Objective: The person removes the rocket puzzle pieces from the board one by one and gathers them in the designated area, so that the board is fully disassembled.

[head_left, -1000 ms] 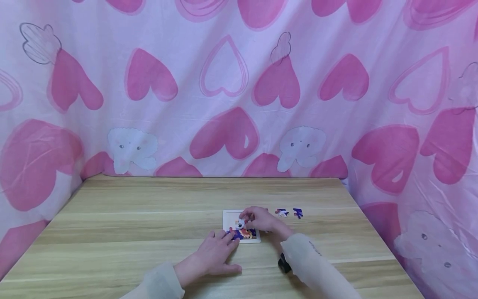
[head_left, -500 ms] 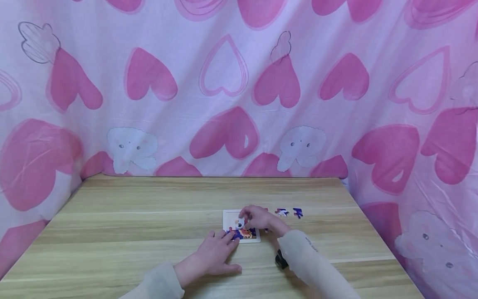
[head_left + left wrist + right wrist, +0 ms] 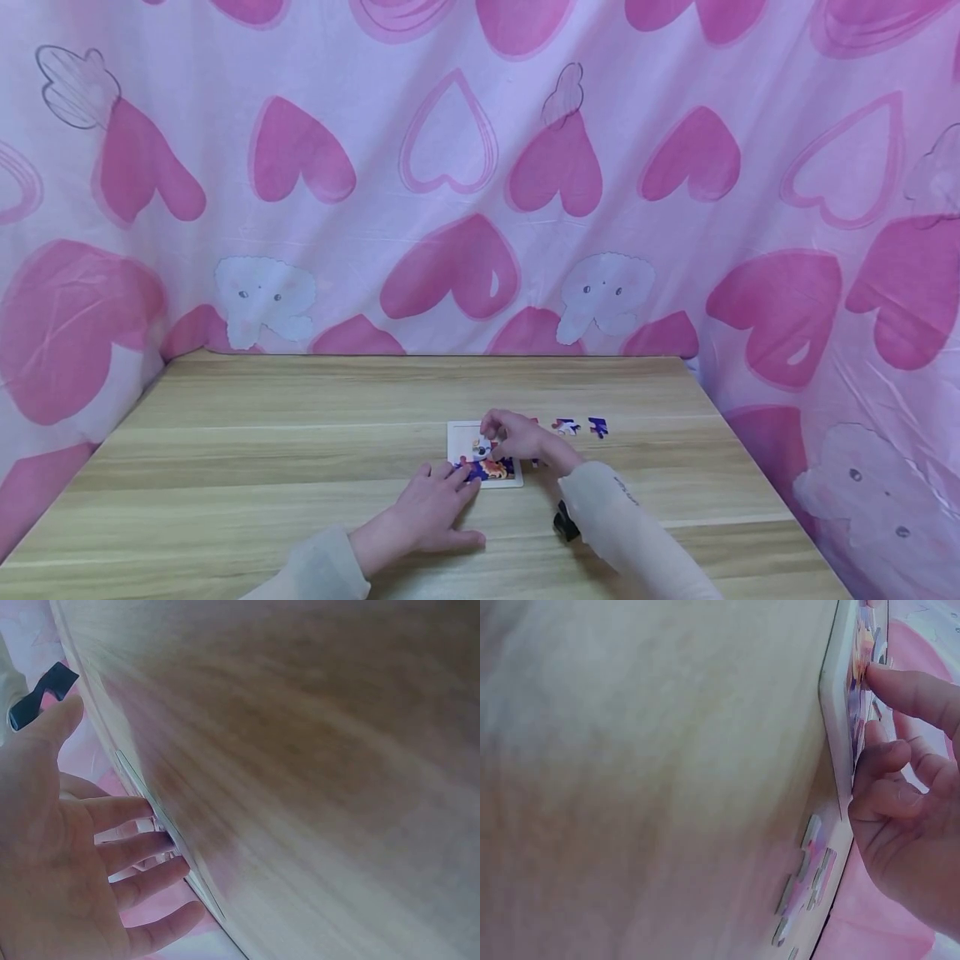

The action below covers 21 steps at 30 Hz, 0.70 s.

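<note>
A white-bordered puzzle tray (image 3: 465, 432) lies on the table, its near part filled with purple and orange picture pieces (image 3: 491, 471). My left hand (image 3: 435, 504) lies flat with spread fingers, the fingertips resting on the tray's near left corner. My right hand (image 3: 517, 435) is over the tray's right side, pinching a white puzzle piece (image 3: 482, 448) with a dark eye printed on it, close against the filled part. In the right wrist view, the thumb (image 3: 904, 686) touches the picture surface while the other fingers curl. The hand hides part of the tray and piece.
To the right of the tray lie loose puzzle pieces, among them a white and purple piece (image 3: 567, 427) and a purple one (image 3: 598, 427). A black wrist device (image 3: 566, 522) hangs under the right sleeve. A pink heart-patterned curtain (image 3: 450, 267) stands behind the wooden table (image 3: 300, 417).
My right hand and forearm have shifted very slightly left and away, with small finger adjustments at the white puzzle piece. The left hand and the tray have stayed in place.
</note>
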### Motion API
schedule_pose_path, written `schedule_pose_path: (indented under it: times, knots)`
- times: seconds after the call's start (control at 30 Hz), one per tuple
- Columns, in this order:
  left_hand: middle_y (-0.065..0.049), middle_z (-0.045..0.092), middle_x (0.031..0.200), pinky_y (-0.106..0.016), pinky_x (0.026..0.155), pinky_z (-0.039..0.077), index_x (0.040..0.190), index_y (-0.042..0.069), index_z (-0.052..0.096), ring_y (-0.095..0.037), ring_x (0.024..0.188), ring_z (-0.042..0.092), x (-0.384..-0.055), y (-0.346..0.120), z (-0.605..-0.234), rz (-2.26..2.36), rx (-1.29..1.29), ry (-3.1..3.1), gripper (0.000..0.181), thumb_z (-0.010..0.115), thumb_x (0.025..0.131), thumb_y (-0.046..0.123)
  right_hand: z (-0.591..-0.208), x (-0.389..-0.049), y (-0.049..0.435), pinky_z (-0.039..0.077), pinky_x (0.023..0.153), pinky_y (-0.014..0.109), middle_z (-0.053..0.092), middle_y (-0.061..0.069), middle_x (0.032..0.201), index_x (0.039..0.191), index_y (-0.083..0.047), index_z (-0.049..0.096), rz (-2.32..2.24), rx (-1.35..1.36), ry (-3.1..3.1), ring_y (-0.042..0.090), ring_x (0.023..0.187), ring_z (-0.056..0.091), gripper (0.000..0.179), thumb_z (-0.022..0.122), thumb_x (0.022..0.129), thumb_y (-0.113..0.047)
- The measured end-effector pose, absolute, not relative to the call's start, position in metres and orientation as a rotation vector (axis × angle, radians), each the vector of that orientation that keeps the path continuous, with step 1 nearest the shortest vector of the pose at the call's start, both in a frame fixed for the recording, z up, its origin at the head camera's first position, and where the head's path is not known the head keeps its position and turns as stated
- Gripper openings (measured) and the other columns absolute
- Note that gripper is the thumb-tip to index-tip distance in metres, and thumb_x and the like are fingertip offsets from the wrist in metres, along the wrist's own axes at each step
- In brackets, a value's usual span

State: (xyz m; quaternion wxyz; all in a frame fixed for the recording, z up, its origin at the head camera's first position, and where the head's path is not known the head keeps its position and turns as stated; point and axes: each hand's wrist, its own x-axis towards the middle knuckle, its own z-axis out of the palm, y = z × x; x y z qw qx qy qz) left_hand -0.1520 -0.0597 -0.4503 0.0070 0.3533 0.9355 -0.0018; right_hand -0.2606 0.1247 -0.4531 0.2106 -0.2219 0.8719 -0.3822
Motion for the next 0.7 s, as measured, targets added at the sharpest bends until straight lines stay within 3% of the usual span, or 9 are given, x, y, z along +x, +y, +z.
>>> schedule_pose_path:
  times: [0.43,0.7]
  knots:
    - [-0.009,0.043,0.131,-0.052,0.086,0.035,0.128,0.015,0.048,-0.03,0.116,0.04,-0.152,-0.059,-0.452,-0.016,1.097,2.934,0.079,0.036,0.075,0.072,-0.44,-0.248,0.132,0.041,0.071,0.036,0.055,0.011,0.09,0.101,-0.006,0.051,-1.205,-0.739,2.36,0.021,0.08,0.051,0.023,0.052,0.081,0.006]
    - [-0.009,0.043,0.13,-0.052,0.086,0.035,0.127,0.015,0.049,-0.029,0.115,0.04,-0.152,-0.059,-0.452,-0.02,1.101,2.935,0.078,0.036,0.075,0.072,-0.435,-0.242,0.131,0.039,0.074,0.04,0.055,0.012,0.093,0.102,-0.006,0.053,-1.206,-0.694,2.384,0.023,0.084,0.051,0.019,0.052,0.084,0.001]
